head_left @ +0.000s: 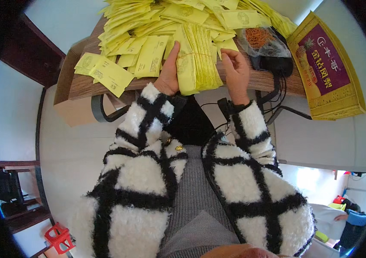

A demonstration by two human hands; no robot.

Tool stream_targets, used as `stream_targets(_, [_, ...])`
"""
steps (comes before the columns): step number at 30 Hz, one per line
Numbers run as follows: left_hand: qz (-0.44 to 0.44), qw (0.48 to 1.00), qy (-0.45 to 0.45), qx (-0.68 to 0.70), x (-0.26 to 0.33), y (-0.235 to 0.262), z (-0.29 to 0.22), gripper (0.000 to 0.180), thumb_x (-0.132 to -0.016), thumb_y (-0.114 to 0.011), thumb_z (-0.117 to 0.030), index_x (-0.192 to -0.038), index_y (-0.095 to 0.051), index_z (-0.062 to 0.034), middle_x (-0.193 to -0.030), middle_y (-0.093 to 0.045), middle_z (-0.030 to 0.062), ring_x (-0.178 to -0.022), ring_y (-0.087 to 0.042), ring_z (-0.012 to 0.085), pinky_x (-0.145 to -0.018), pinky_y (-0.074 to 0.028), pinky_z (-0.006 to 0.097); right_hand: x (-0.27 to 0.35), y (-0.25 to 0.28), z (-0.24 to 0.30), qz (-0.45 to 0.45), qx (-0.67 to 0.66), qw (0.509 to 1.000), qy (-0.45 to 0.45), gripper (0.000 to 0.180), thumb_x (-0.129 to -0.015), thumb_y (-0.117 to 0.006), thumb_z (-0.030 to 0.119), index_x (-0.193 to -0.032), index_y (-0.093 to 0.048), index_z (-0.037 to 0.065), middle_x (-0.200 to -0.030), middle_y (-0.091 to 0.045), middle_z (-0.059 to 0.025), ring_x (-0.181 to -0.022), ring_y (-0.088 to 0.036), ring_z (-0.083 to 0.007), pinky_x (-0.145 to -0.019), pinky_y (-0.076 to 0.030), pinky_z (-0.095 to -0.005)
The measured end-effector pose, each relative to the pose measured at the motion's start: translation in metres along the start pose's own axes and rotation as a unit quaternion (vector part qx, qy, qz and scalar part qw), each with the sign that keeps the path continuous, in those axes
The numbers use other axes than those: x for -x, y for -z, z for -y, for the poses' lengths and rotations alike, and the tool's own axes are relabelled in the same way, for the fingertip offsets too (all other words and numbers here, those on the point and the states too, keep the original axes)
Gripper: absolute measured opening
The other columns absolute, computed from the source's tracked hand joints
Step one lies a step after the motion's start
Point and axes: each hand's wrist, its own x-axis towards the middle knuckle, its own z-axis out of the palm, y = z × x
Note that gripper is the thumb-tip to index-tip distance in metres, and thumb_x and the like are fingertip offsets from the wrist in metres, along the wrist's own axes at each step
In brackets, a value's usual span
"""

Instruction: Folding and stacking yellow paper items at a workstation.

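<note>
A thick bundle of yellow paper packets (195,71) stands tilted at the table's near edge, with a thin rubber band (195,54) around its middle. My left hand (168,71) grips the bundle from its left side, thumb along the front edge. Just off its right side is my right hand (236,73), fingers bent and thumb raised; no thing shows between them. Behind, a big heap of the same yellow packets (127,26) covers the tabletop. Several loose packets (113,76) lie left of my left hand, some over the edge.
A clear plastic bag of orange rubber bands (258,38) sits on a black object (277,64) at the right, with cables hanging below. Beyond stands a yellow and purple carton (327,64). A cardboard box (73,103) is left of the wooden table (273,84). A red stool (59,238) stands lower left.
</note>
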Motion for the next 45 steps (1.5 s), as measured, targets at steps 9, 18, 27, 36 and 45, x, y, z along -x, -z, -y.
stream_targets(9, [0.03, 0.999, 0.028, 0.018, 0.005, -0.004, 0.01, 0.056, -0.101, -0.053, -0.044, -0.141, -0.044, -0.0051, -0.131, -0.059, 0.0129, -0.116, -0.062, 0.025, -0.097, -0.054, 0.039, 0.002, -0.027, 0.054, 0.111, 0.281, 0.937, 0.174, 0.046, -0.077, -0.079, 0.023, -0.113, -0.062, 0.0, -0.115, -0.061, -0.0175, -0.109, -0.057, -0.032, -0.095, -0.046, -0.0389])
stream_targets(18, [0.017, 0.985, 0.002, -0.172, 0.018, -0.002, 0.022, 0.054, -0.102, -0.054, -0.037, -0.142, -0.042, -0.0034, -0.13, -0.058, 0.0124, -0.115, -0.061, 0.021, -0.097, -0.053, 0.036, -0.005, -0.021, 0.022, 0.121, 0.202, 0.972, 0.023, 0.085, -0.086, -0.073, 0.036, -0.142, -0.031, -0.012, -0.137, -0.045, -0.0314, -0.128, -0.046, -0.0392, -0.109, -0.036, -0.0414])
stream_targets(27, [0.022, 0.99, 0.019, -0.135, 0.017, 0.0, 0.018, 0.05, -0.1, -0.058, -0.028, -0.139, -0.045, -0.0014, -0.128, -0.061, 0.0131, -0.112, -0.064, 0.0224, -0.096, -0.053, 0.036, -0.006, -0.019, 0.024, 0.11, 0.134, 0.985, 0.004, 0.056, -0.099, -0.058, 0.028, -0.138, -0.041, -0.009, -0.133, -0.052, -0.026, -0.125, -0.051, -0.0314, -0.107, -0.038, -0.0374])
stream_targets(36, [0.018, 0.998, 0.052, -0.024, 0.018, -0.002, 0.015, 0.041, -0.101, -0.056, -0.034, -0.127, -0.055, -0.0027, -0.116, -0.066, 0.0112, -0.101, -0.067, 0.0199, -0.088, -0.056, 0.034, 0.0, -0.002, 0.055, 0.109, 0.295, 0.922, 0.228, 0.017, -0.084, -0.073, 0.012, -0.099, -0.072, 0.006, -0.1, -0.066, -0.0131, -0.097, -0.063, -0.0286, -0.086, -0.049, -0.0381])
stream_targets(45, [0.023, 0.996, 0.066, -0.05, 0.01, 0.007, 0.018, 0.051, -0.104, -0.048, -0.038, -0.139, -0.047, -0.0009, -0.13, -0.061, 0.0146, -0.115, -0.062, 0.0247, -0.101, -0.05, 0.039, -0.005, -0.007, 0.06, 0.115, 0.402, 0.865, 0.276, 0.01, -0.083, -0.07, 0.011, -0.09, -0.067, 0.004, -0.088, -0.064, -0.0107, -0.086, -0.061, -0.0331, -0.073, -0.046, -0.0435])
